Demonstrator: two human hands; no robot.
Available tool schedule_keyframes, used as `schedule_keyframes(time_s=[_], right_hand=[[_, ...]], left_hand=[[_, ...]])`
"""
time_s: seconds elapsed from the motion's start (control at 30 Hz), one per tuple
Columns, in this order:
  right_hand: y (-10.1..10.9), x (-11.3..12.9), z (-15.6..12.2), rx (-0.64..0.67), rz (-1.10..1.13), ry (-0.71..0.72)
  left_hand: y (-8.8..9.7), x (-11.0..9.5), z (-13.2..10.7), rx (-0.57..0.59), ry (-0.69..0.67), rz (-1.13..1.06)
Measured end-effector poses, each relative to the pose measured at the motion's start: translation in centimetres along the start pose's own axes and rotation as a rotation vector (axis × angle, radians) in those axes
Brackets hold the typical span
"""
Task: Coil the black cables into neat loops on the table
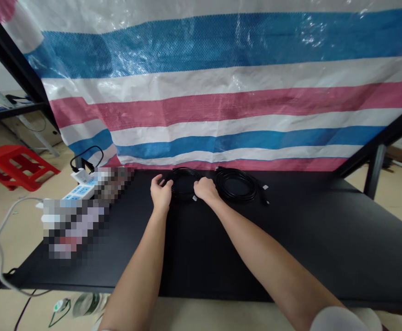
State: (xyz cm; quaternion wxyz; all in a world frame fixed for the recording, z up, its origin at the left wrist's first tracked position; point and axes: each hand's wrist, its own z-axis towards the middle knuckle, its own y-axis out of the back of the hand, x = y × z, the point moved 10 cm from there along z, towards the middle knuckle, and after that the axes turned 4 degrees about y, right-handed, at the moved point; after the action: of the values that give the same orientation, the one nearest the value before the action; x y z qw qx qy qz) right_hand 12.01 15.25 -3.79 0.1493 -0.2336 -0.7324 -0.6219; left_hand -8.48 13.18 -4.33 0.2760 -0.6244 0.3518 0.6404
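Note:
Two coiled black cables lie near the far edge of a black table. My left hand curls its fingers round the left side of the left coil. On the same coil's right side rests my right hand, its fingers closed on the cable next to a small white tag. The right coil sits just beyond my right hand, untouched, with its plug ends trailing to the right.
A white power strip with a black plug lies at the table's left, beside a blurred-out patch. A striped blue, red and white tarp hangs behind. A red stool stands on the floor at left.

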Motion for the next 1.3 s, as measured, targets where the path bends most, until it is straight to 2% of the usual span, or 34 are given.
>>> schedule_keyframes(time_s=[0.07, 0.13, 0.17, 0.23, 0.3, 0.37, 0.47, 0.53, 0.77, 0.97, 1.13, 1.3], right_hand=[[-0.1, 0.1, -0.1, -0.007, -0.024, 0.012], [0.0, 0.4, -0.2, -0.021, -0.091, 0.048], [0.2, 0.5, -0.2, -0.026, -0.136, 0.069], [0.5, 0.7, -0.3, -0.031, -0.220, 0.103], [0.7, 0.5, -0.5, -0.027, -0.275, 0.117], [1.0, 0.0, -0.7, -0.033, -0.299, 0.116], [1.5, -1.0, -1.4, -0.058, -0.312, 0.127], [1.9, -1.7, -1.9, -0.079, -0.319, 0.144], [4.1, -4.9, -3.5, -0.175, -0.338, 0.183], [7.5, -8.0, -4.0, -0.413, -0.238, 0.202], [10.5, -12.1, -3.6, -0.577, -0.082, 0.068], [11.8, -15.9, -3.2, -0.620, -0.026, -0.105]], left_hand=[[0.5, -1.3, -0.2, -0.040, -0.172, 0.181], [-0.2, -2.7, -1.1, -0.005, -0.344, 0.351], [-1.1, -3.2, -1.6, 0.055, -0.407, 0.432], [-3.4, -3.4, -3.0, 0.245, -0.495, 0.588], [-5.6, -3.1, -4.6, 0.443, -0.560, 0.726], [-7.0, -2.6, -6.0, 0.593, -0.609, 0.830], [-8.0, -2.1, -7.4, 0.734, -0.662, 0.910], [-8.4, -1.9, -8.1, 0.783, -0.698, 0.935], [-9.4, -1.3, -8.7, 0.687, -0.767, 1.091], [-10.1, -1.2, -9.1, 0.603, -0.761, 1.102], [-10.4, -1.3, -9.1, 0.529, -0.699, 1.106], [-10.5, -1.7, -8.5, 0.482, -0.695, 1.083]])
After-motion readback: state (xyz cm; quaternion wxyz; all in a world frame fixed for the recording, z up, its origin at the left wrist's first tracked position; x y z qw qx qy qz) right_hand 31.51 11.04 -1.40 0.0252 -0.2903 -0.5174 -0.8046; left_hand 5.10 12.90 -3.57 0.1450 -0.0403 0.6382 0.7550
